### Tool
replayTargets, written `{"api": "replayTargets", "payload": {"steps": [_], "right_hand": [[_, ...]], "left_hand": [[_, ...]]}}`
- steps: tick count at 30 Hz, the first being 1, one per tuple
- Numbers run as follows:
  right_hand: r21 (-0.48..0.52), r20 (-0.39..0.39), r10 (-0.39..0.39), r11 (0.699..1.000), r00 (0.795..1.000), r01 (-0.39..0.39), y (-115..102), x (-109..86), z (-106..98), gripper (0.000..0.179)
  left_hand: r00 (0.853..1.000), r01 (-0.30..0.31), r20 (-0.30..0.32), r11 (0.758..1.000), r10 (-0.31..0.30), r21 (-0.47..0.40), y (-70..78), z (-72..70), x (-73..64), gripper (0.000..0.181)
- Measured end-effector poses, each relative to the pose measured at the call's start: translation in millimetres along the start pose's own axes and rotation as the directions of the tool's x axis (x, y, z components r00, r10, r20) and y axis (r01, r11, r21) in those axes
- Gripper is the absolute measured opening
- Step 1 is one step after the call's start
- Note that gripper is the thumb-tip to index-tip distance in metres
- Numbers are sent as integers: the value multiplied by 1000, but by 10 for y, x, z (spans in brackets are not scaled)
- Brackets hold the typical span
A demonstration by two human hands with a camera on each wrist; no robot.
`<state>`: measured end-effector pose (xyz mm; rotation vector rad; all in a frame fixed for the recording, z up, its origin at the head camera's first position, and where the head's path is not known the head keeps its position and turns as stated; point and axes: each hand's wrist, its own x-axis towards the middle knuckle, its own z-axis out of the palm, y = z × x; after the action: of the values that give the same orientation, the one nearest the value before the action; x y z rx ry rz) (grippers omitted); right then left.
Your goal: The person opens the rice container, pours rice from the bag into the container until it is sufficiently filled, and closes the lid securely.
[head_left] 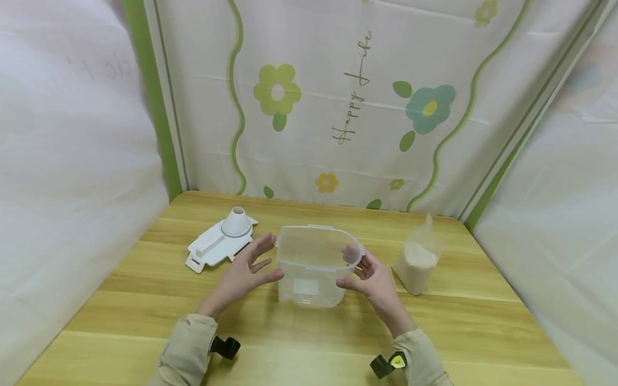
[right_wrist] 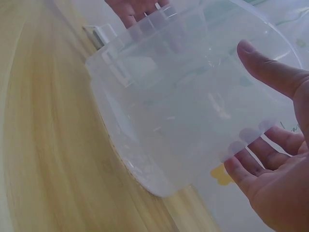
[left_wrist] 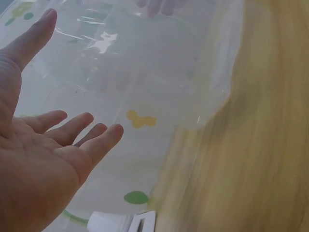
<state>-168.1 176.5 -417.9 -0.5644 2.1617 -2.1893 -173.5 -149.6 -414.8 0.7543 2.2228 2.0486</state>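
A clear plastic storage container (head_left: 309, 268) stands upright on the table, its wide mouth uncovered and a pale label on its near side. To its left, my left hand (head_left: 248, 268) is spread with fingers straight; the left wrist view shows bare air between thumb and fingers. My right hand (head_left: 372, 279) is at the container's right side. In the right wrist view its fingertips (right_wrist: 236, 147) show through the plastic behind the wall, while the thumb extends straight in front. Beyond the left hand lies a white plastic lid (head_left: 212, 244) bearing a cone-shaped piece (head_left: 236, 222).
A clear bag of pale grains (head_left: 419, 262) stands on the right of the wooden table (head_left: 309, 343). Floral curtains (head_left: 309, 134) hang behind the table and along both sides. Each wrist carries a small black camera.
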Motion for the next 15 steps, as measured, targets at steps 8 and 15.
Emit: {"api": "replayTargets", "payload": {"steps": [8, 15], "right_hand": [[12, 3, 1, 1000, 1000, -1, -10, -13, 1, 81], [8, 2, 10, 1000, 1000, -10, 6, -19, 0, 79]], "left_hand": [[1000, 18, 13, 1000, -18, -5, -28, 67, 19, 94], [1000, -30, 8, 999, 30, -35, -118, 121, 59, 85]]}}
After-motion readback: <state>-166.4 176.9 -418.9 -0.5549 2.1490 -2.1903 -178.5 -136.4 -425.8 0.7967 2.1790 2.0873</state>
